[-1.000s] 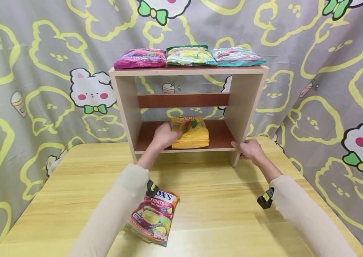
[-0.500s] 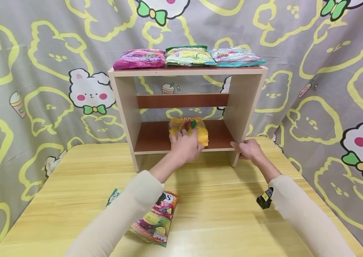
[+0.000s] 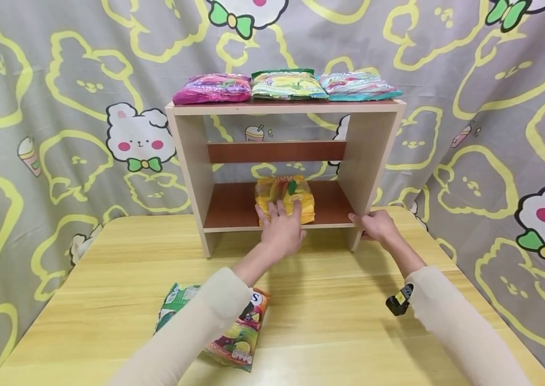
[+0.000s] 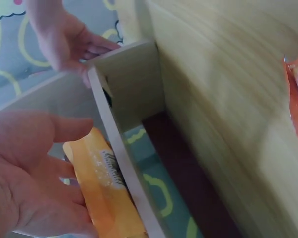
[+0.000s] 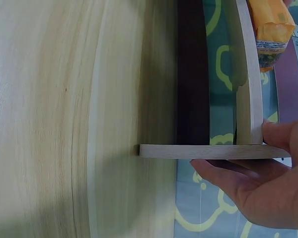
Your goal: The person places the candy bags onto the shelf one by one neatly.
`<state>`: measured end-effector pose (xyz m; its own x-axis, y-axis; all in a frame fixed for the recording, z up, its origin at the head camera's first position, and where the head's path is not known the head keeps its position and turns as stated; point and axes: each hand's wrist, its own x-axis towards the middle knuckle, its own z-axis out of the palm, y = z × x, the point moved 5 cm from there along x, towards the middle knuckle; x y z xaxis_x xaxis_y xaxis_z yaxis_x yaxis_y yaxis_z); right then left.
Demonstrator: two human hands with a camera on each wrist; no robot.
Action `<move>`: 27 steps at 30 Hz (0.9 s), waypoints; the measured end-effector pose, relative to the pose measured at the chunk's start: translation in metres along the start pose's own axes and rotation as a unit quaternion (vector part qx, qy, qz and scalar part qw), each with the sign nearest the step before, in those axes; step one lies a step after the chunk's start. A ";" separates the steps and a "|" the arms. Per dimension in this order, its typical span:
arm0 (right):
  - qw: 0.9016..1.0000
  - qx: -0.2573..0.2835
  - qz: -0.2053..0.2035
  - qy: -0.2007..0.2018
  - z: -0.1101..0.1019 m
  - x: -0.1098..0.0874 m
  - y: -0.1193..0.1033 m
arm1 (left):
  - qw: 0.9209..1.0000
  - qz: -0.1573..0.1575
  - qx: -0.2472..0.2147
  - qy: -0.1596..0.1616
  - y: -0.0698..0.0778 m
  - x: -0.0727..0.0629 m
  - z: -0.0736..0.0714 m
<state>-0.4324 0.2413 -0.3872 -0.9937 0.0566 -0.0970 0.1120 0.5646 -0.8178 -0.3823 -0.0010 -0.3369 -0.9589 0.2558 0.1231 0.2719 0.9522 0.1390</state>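
A yellow candy bag (image 3: 285,193) with a fruit picture lies on the lower board of a small wooden shelf (image 3: 382,155). My left hand (image 3: 282,230) is at its front, fingers spread and fairly straight over the bag's front edge. In the left wrist view the orange end of the bag (image 4: 104,183) shows beside the left hand (image 4: 35,173), against the board's edge. My right hand (image 3: 375,225) grips the shelf's right side panel low down. From the right wrist view, the right hand (image 5: 268,183) has its thumb on one side of that panel and its fingers on the other.
On the shelf top lie a purple bag (image 3: 214,88), a green-yellow bag (image 3: 289,84) and a teal-red bag (image 3: 356,87). A Fox's candy bag (image 3: 238,346) and a green bag (image 3: 176,303) lie on the table (image 3: 330,321), partly behind the left sleeve. A patterned curtain (image 3: 74,177) hangs behind.
The left hand has moved from the yellow bag's left side round to its front, then slightly back toward me. The bag stays in nearly the same place; the right hand keeps its grip.
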 end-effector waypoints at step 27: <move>1.000 0.023 0.019 0.001 0.000 0.001 0.003 | 0.999 -0.037 0.002 0.009 0.067 0.050 0.022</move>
<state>-0.4332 0.2430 -0.3894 -0.9887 0.0796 -0.1270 0.1499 0.5230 -0.8390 -0.4143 0.0794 -0.3431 -0.9748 0.1813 0.1302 0.1996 0.9691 0.1451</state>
